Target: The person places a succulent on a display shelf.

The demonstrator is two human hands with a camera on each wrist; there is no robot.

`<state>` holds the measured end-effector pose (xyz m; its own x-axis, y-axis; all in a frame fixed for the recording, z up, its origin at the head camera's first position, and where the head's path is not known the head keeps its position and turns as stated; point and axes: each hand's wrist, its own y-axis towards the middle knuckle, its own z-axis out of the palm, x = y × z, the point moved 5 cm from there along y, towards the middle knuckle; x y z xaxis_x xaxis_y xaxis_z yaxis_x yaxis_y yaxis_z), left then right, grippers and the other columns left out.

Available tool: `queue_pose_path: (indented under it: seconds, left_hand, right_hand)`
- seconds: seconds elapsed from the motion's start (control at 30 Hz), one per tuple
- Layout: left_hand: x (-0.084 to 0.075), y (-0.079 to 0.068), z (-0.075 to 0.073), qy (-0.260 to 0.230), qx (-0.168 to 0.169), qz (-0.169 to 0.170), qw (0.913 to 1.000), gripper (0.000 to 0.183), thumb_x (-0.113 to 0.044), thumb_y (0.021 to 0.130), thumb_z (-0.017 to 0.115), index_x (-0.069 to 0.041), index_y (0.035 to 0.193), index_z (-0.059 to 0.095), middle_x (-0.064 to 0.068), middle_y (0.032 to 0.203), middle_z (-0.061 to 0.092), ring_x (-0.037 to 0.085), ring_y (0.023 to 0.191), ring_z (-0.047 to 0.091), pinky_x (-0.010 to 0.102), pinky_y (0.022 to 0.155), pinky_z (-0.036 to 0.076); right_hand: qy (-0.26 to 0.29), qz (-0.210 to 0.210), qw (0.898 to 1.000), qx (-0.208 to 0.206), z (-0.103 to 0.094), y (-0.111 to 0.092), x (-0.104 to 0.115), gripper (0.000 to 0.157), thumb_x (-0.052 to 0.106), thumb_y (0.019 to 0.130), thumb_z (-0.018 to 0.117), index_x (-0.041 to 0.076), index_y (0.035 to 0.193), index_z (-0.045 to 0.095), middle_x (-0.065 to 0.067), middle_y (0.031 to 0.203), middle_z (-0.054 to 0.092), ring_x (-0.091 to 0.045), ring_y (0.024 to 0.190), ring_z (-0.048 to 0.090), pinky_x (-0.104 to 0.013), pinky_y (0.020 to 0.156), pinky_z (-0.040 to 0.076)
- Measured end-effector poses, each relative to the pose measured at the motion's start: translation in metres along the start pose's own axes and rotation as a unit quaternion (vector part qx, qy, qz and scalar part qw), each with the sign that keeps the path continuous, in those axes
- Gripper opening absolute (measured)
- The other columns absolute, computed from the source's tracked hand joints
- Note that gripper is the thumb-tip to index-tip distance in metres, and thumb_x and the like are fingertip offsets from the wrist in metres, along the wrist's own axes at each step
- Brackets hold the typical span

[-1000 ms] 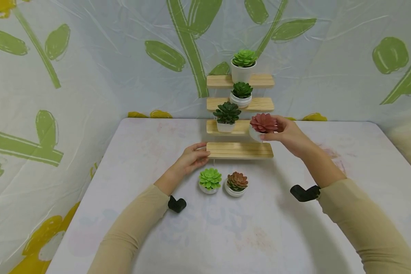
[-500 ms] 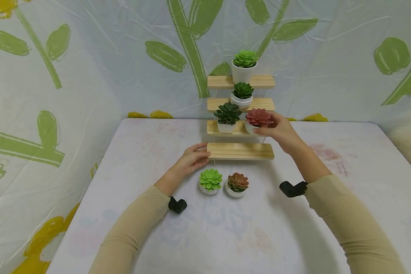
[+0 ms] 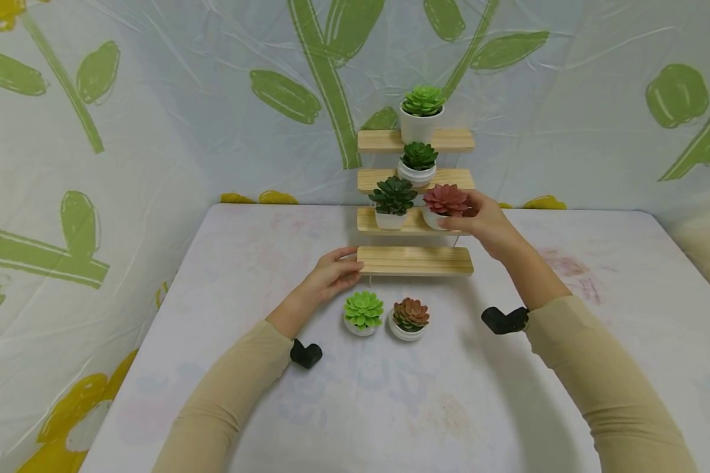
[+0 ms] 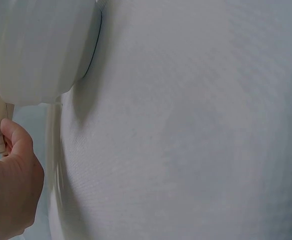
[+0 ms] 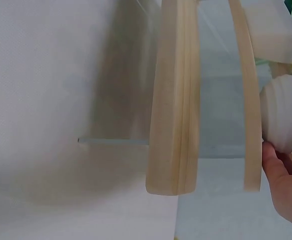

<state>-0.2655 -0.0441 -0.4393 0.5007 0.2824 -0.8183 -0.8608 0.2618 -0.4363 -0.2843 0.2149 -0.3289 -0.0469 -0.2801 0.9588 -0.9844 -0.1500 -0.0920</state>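
Note:
My right hand (image 3: 490, 223) grips a red succulent (image 3: 446, 199) in a white pot, at the right end of the third wooden shelf down. In the right wrist view that pot (image 5: 283, 112) appears to touch the shelf (image 5: 252, 125), with my thumb and fingers around it. My left hand (image 3: 333, 274) pinches the left end of the lowest shelf (image 3: 414, 261) between thumb and fingers; the left wrist view shows this pinch too. A dark green succulent (image 3: 392, 197) stands left of the red one. Two higher shelves carry a green succulent (image 3: 419, 157) and a bright green one (image 3: 423, 105).
On the white table (image 3: 260, 263), in front of the stand, sit a light green succulent (image 3: 363, 311) and a brown-red one (image 3: 409, 315), both in white pots. A floral sheet (image 3: 201, 118) hangs behind the table.
My right hand has moved left with the red succulent, bringing it from the shelf's right end onto the board beside the dark green one. The left hand has kept its place.

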Motion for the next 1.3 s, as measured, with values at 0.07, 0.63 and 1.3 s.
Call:
queue_pose_path:
  seconds: [0.07,0.63,1.3]
  left_hand:
    - [0.0,0.0,0.0,-0.002,-0.001,0.0,1.0,0.054,0.009,0.088,0.056,-0.004,0.139,0.041,0.017,0.134,0.044,0.011,0.075,0.055,0.02,0.061,0.048]
    - [-0.001,-0.001,0.0,-0.002,-0.004,0.001,1.0,0.054,0.008,0.088,0.056,-0.005,0.138,0.042,0.016,0.133,0.045,0.01,0.073,0.055,0.019,0.061,0.048]
    - [0.001,0.0,0.0,-0.01,0.002,0.002,0.9999,0.054,0.009,0.088,0.056,-0.004,0.138,0.041,0.016,0.133,0.044,0.011,0.073,0.055,0.02,0.06,0.048]
  right_hand:
    - [0.007,-0.004,1.0,0.0,0.0,0.0,0.0,0.064,0.009,0.083,0.07,0.003,0.138,0.036,-0.001,0.116,0.047,-0.012,0.099,0.047,-0.017,0.076,0.047]
    - [0.014,-0.015,1.0,0.002,-0.009,-0.004,0.002,0.067,0.005,0.084,0.068,0.001,0.14,0.032,0.0,0.12,0.045,-0.012,0.105,0.045,-0.016,0.082,0.043]
    - [-0.017,-0.006,0.999,0.038,-0.021,-0.036,-0.01,0.066,0.009,0.088,0.064,0.001,0.143,0.028,-0.009,0.127,0.042,-0.018,0.113,0.044,-0.015,0.083,0.044]
